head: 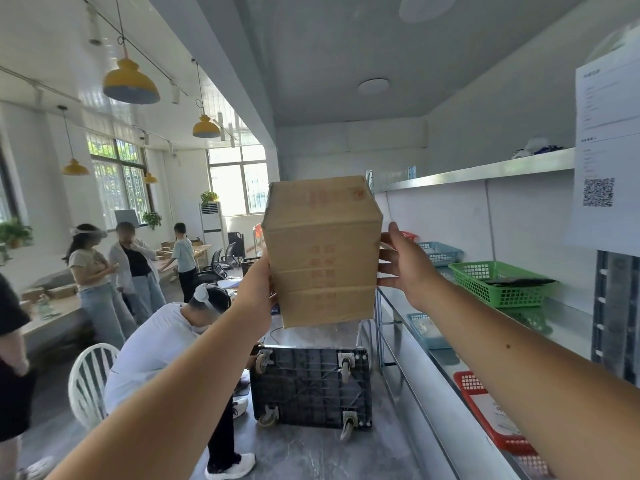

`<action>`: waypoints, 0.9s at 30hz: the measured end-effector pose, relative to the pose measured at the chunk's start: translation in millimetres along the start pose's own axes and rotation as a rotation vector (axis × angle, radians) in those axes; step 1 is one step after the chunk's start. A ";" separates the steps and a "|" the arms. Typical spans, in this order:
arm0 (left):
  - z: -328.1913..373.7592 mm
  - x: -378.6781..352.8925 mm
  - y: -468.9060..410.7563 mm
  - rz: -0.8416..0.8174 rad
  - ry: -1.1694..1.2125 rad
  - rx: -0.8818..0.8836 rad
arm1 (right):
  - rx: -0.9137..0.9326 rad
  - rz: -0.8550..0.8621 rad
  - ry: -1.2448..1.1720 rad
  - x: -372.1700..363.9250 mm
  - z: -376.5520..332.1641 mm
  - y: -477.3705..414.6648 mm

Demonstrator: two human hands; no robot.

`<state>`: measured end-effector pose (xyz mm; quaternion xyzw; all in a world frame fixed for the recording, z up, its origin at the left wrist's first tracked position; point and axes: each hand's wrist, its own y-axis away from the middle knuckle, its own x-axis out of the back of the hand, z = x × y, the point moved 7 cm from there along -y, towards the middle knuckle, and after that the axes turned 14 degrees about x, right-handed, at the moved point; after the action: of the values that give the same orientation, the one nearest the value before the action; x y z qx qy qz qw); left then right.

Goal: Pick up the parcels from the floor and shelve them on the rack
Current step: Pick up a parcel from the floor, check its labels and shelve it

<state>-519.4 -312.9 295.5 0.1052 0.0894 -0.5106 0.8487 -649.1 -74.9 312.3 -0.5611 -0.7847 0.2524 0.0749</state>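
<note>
Both forearms stretched out and up, bare, elbows low at the bottom of the view. Left hand (258, 289) pressed flat against the left side of a stack of cardboard parcels (323, 251), palm hidden behind the edge, so no telling how the fingers sit. Right hand (405, 268) on the opposite side, fingers spread and pressing the right face, thumb up. Stack squeezed between the two palms, held up in the air, well off the floor, tilted a bit. Straight below the grip, an upside-down black dolly (311, 389) with its casters in the air. Right of the grip, the metal rack (485, 169), with a green basket (498, 282) and a blue basket (438, 252) on its shelf, red one (491, 410) lower down. Left and beyond, people standing around, one crouched (166, 344) near a white chair (90, 382).
</note>
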 end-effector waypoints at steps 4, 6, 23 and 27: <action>1.3 5.1 -4.3 0.006 -0.036 -0.024 | -0.007 0.033 -0.016 0.6 4.4 -2.3; 2.8 9.9 -0.2 0.026 -0.084 -0.035 | -0.014 0.041 0.000 -1.1 5.4 -2.3; 7.9 18.1 5.5 0.082 -0.093 0.034 | -0.059 0.089 -0.077 -7.8 18.5 5.2; 5.6 23.9 0.4 0.114 -0.023 0.010 | -0.056 0.096 -0.116 -9.3 18.3 4.5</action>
<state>-507.7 -334.5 294.8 0.1083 0.0710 -0.4632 0.8767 -649.3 -88.0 295.9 -0.5846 -0.7666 0.2655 0.0013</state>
